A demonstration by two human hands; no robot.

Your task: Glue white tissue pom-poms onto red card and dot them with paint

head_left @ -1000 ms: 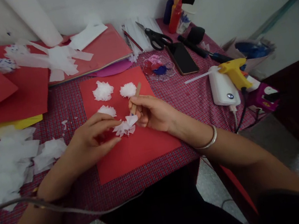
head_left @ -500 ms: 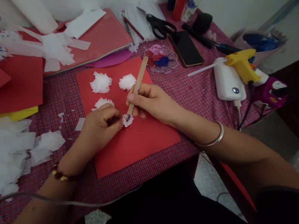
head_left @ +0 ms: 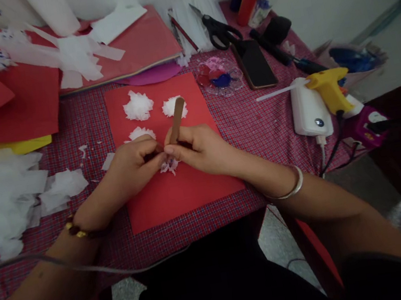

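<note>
My right hand (head_left: 200, 150) is closed around a flat wooden craft stick (head_left: 177, 118), whose upper end points away from me. Beside it, the fingers of my left hand (head_left: 137, 161) are pinched at a small white tissue paper tuft (head_left: 169, 165) with blue marks. Both hands' fingertips meet over this tuft, so the stick's lower end is hidden. Beneath lies a red paper sheet (head_left: 185, 198). Three white tissue puffs rest on it: one at the upper left (head_left: 138, 105), one at the upper right (head_left: 171, 107), and one partly behind my left hand (head_left: 140, 133).
A heap of white tissue squares (head_left: 4, 206) lies at left. Behind the sheet are a clear paint palette (head_left: 220, 77), black scissors (head_left: 219, 30) and a phone (head_left: 255, 64). A yellow glue gun (head_left: 330, 89) rests on a white power bank (head_left: 309, 112) at right. A cable (head_left: 90, 270) crosses my left forearm.
The craft stick has tipped more upright, and my right hand has come closer to my left over the tuft. The tuft now shows lower, below the fingertips. The whole view has shifted slightly.
</note>
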